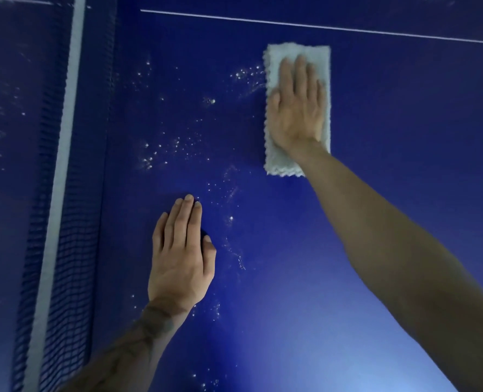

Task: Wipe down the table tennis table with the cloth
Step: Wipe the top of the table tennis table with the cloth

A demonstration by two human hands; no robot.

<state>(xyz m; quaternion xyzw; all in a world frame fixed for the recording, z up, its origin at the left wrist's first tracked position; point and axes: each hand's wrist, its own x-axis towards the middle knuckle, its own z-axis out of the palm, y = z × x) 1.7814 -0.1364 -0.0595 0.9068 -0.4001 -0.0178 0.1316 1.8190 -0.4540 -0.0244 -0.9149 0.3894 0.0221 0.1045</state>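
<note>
The dark blue table tennis table [390,114] fills the view. A folded pale grey cloth [296,50] lies flat on it at the upper middle. My right hand [298,106] presses flat on the cloth, fingers straight and pointing away from me. My left hand [182,253] rests palm down on the bare table, nearer to me and to the left, fingers together, holding nothing. White specks and smears of dust [161,154] are scattered over the surface between the cloth and the net.
The net [65,250] with its white top band [62,154] runs along the left side, with the other half of the table beyond it. A thin white line [291,24] crosses the table beyond the cloth.
</note>
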